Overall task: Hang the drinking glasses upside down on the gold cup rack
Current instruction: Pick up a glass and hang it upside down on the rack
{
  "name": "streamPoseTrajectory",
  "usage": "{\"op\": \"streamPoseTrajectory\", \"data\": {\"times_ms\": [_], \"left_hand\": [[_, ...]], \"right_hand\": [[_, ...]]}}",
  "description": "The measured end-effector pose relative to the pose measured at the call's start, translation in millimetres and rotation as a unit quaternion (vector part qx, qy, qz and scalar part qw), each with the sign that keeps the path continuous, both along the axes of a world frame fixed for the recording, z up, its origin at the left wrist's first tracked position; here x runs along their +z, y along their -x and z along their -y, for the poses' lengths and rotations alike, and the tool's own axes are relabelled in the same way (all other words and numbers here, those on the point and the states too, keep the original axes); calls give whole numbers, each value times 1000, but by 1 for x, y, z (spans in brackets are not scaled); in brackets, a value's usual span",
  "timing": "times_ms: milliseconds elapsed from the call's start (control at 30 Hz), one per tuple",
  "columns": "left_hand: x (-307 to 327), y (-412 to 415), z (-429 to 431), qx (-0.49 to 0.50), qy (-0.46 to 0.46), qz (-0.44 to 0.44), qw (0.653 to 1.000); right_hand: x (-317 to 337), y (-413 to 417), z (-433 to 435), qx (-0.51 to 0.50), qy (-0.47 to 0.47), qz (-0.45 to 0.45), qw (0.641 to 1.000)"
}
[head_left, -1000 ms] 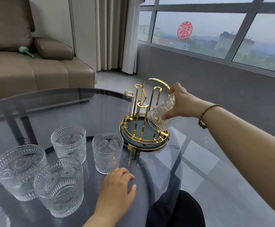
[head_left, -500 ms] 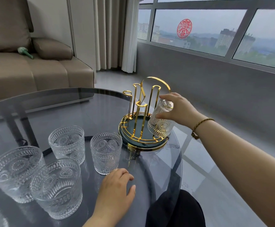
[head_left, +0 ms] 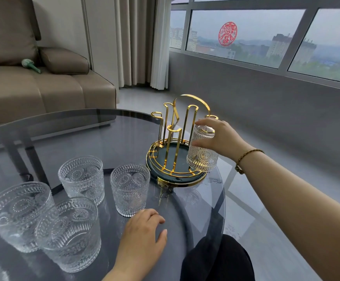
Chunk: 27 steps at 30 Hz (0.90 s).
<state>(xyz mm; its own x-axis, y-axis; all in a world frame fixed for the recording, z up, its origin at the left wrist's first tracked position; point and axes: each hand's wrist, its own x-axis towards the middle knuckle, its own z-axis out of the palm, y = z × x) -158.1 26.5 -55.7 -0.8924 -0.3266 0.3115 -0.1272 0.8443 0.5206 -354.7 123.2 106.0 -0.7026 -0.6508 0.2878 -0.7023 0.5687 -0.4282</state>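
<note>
The gold cup rack (head_left: 173,138) with a dark round tray base stands near the right edge of the glass table. An embossed glass (head_left: 202,151) sits upside down over the rack's right peg, almost upright. My right hand (head_left: 219,136) grips its upper part with fingers and thumb. Several more embossed glasses stand upright on the table: one in the middle (head_left: 130,189), one behind it to the left (head_left: 82,179), and two at the near left (head_left: 70,234) (head_left: 15,216). My left hand (head_left: 140,234) rests flat on the table, holding nothing.
The round smoked-glass table (head_left: 84,134) ends just right of the rack. A brown sofa (head_left: 43,88) stands behind it, with curtains and a wide window beyond. My dark-clothed knee (head_left: 215,260) shows under the table's near edge.
My right hand tipped the glass from a slant to nearly upright and lowered it over the rack's right peg. The left hand stayed where it was.
</note>
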Motion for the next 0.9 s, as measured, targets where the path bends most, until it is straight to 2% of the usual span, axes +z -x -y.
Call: {"op": "streamPoseTrajectory", "data": {"times_ms": [400,467,600,733,900], "left_hand": [[4,-1,-3,16,7,-1,1000],[8,-3,-6,11,17,8,1000],[14,-18,-6,4,22,10,1000],[20,-51,-5,11,54,-35,998],[15,-97,-4,70,57,-79,993]], "right_hand": [[1,-10,-11,-23,-7,-72,997],[0,-18,-18,-32,22,-110,993],[-14,-53,-26,-25,148,-160,976],[-47,-88,-15,33,168,-84,982],[-93,-115,17,94,144,116,978]]}}
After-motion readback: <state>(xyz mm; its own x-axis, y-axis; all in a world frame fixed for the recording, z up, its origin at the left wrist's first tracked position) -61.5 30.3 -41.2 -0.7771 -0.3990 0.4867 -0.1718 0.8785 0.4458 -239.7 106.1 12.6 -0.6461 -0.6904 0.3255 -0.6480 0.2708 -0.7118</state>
